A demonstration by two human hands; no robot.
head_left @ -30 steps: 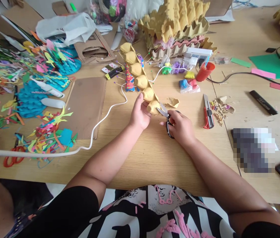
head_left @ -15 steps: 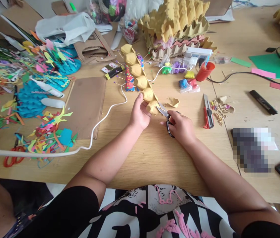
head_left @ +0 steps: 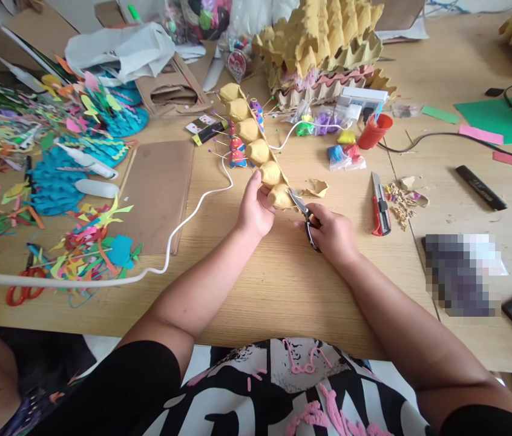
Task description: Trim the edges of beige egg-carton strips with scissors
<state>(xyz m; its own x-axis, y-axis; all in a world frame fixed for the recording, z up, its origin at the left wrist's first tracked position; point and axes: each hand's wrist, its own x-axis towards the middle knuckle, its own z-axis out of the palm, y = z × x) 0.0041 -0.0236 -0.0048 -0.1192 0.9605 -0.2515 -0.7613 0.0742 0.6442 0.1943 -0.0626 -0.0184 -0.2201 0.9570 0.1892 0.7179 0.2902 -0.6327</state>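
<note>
My left hand (head_left: 257, 207) is closed on the near end of a yellow egg carton strip (head_left: 247, 129), a row of several bumps that slants away from me. In my right hand (head_left: 332, 231) is a pair of scissors (head_left: 304, 209) with black handles. Their blades meet the strip's right edge by the nearest cup; whether they are parted is hard to see. A torn scrap of carton (head_left: 317, 188) lies just right of the blades. Behind the strip, partly hidden, stand small painted figures (head_left: 237, 151) with pins stuck around them.
To the right lie a red box cutter (head_left: 380, 204), carton shavings (head_left: 403, 203) and a red cup (head_left: 374, 131). Egg trays (head_left: 319, 42) are stacked at the back. A cardboard sheet (head_left: 158, 194), a white cable (head_left: 169, 245), paper scraps and red-handled scissors (head_left: 24, 286) occupy the left.
The scissors have shifted slightly, and the fingers of my right hand sit a little differently on the handles. My left hand and the strip are almost still.
</note>
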